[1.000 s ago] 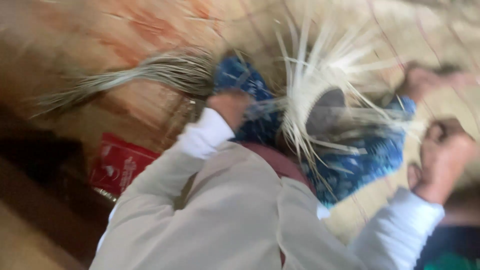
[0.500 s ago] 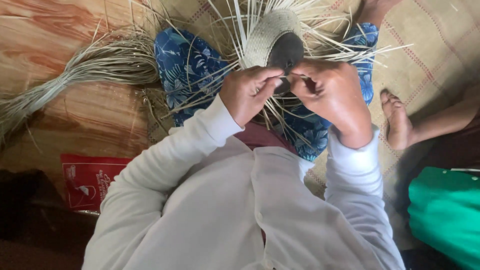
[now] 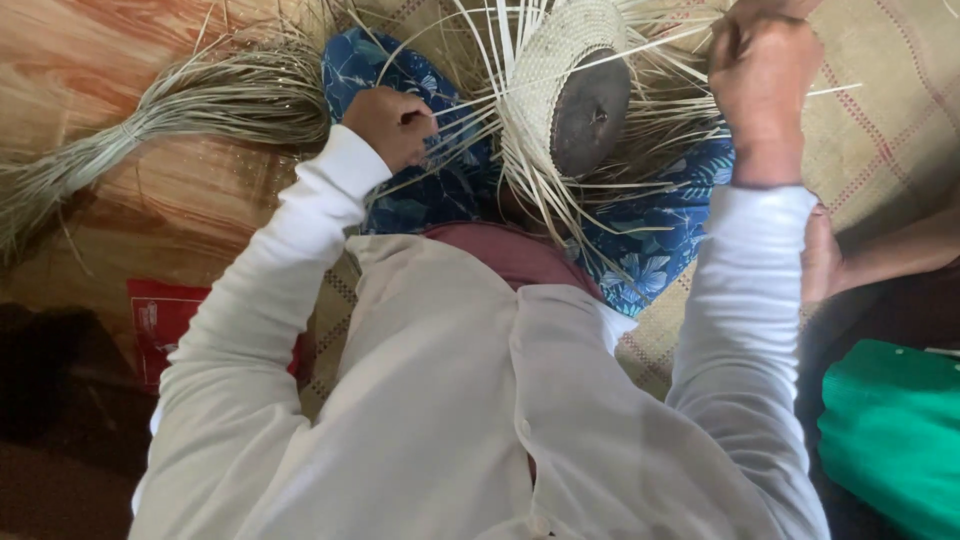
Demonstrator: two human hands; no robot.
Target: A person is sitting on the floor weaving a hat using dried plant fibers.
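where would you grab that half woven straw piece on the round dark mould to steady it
Probably by the woven pale straw dome, on its closed outer face, coming from the left side. The loose pale strands splay outward around the round dark mould and give no firm hold. Left hand and right hand each grip strands.

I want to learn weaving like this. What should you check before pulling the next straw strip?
1. Left hand closed on some straw strips: ok.
2. Right hand raised with a fist around strips: ok, though which strips it holds, cannot tell.
3. Woven piece sits on its dark round form over the lap: ok.
4. Loose strips free of knots: cannot tell, they cross a lot.
5. Spare straw bundle lies on the mat beside the left hand: ok.
6. Another person's arm near the right elbow: not ok, close.
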